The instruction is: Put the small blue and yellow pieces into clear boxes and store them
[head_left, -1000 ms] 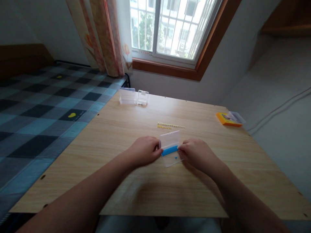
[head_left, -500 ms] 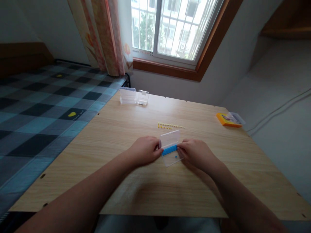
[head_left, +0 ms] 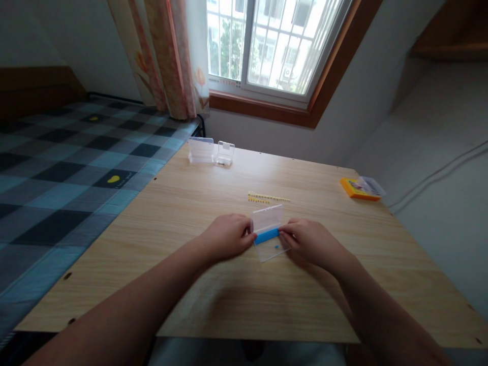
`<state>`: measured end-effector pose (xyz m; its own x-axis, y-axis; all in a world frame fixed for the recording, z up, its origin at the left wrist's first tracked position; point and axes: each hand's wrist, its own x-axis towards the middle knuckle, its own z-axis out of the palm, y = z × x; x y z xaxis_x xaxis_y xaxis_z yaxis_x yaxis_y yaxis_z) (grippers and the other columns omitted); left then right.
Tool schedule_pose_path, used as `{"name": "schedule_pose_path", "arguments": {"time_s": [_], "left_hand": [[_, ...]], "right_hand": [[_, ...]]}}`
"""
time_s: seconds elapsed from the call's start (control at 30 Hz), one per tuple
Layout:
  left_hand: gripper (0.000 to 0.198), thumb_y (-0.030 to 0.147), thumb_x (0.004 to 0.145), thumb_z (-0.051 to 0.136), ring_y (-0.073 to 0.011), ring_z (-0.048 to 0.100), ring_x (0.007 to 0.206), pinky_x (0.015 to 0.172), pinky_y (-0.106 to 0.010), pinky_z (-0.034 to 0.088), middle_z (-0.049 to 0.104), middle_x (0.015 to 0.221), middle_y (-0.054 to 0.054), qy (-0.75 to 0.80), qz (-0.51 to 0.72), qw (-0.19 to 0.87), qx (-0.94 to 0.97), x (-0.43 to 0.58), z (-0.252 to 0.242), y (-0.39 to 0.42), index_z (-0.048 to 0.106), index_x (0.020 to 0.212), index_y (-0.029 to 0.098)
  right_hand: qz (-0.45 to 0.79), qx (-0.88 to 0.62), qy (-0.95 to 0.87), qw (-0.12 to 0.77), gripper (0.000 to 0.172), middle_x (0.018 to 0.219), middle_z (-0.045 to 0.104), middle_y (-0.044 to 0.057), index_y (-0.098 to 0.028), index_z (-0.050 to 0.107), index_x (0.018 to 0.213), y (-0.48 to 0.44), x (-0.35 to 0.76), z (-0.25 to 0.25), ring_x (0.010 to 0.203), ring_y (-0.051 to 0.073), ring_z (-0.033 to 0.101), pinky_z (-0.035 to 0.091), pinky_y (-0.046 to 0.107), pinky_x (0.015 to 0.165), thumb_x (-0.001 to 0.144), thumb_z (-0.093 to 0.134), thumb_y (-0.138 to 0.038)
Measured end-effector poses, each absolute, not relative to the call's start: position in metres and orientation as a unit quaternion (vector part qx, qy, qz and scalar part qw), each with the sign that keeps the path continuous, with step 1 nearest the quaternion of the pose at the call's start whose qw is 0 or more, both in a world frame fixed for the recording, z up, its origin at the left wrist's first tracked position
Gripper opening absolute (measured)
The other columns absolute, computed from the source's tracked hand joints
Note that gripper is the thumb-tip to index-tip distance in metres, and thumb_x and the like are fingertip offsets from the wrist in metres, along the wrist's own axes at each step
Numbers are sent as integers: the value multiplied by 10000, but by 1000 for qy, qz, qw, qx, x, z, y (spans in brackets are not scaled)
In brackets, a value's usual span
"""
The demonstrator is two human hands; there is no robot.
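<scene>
A clear plastic box (head_left: 267,218) stands opened out in the middle of the table, its lid raised at the back. Across its inside lies a bundle of blue rods (head_left: 267,236), and one small blue piece (head_left: 276,247) rests nearer to me on the clear plastic. My left hand (head_left: 231,235) is closed on the box's left side, thumb by the left end of the blue rods. At the right side, my right hand (head_left: 308,239) has its fingers pinched together on the box, touching the right end of the rods. Its lower fingers are partly hidden.
Just behind the box lie rows of small yellow pieces (head_left: 267,197) on the wooden table (head_left: 183,305). Two clear open containers, a larger one (head_left: 201,151) and a smaller one (head_left: 225,153), stand at the back left. An orange box (head_left: 358,190) with a clear lid sits at the right edge.
Almost nothing differs. Both hands keep their places at the box, and the blue rods and small piece lie as before.
</scene>
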<state>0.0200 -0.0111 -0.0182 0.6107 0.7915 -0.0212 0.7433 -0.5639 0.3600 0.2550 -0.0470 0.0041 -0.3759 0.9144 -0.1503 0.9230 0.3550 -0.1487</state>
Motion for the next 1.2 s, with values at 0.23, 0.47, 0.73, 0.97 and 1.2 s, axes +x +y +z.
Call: {"name": "schedule_pose_path", "arguments": {"time_s": [0.23, 0.47, 0.73, 0.97, 1.2], "left_hand": [[221, 364, 898, 546, -206, 616, 763, 649, -305, 397, 708, 848, -52, 433, 74, 170, 882, 19, -20, -11, 667, 804, 205], [205, 355, 895, 553, -202, 612, 760, 649, -307, 395, 706, 850, -48, 429, 82, 172, 883, 19, -22, -11, 667, 813, 206], [222, 363, 903, 546, -205, 619, 768, 652, -312, 403, 706, 853, -51, 426, 79, 166, 886, 18, -22, -10, 659, 797, 204], [220, 369, 904, 558, -205, 626, 775, 658, -310, 410, 712, 861, -50, 432, 72, 175, 882, 19, -20, -10, 670, 810, 204], [223, 365, 904, 557, -208, 619, 760, 653, -316, 412, 710, 854, -55, 431, 73, 173, 883, 19, -19, -11, 664, 797, 201]], "right_hand": [[-99, 558, 823, 28, 311, 901, 744, 58, -208, 742, 841, -46, 257, 3, 791, 174, 641, 379, 269, 701, 984, 480, -298], [-100, 555, 826, 20, 316, 875, 748, 55, -202, 735, 811, -47, 258, 3, 769, 170, 634, 371, 271, 694, 981, 487, -301], [-101, 547, 831, -1, 312, 892, 768, 56, -224, 786, 898, -46, 265, 11, 789, 177, 654, 409, 264, 713, 989, 501, -311], [-109, 499, 859, -28, 284, 820, 750, 37, -219, 799, 875, -46, 274, 22, 735, 151, 630, 400, 253, 688, 956, 530, -262], [-181, 443, 878, 20, 238, 821, 757, 30, -204, 791, 820, -50, 264, 20, 703, 131, 620, 399, 239, 676, 861, 561, -156]]}}
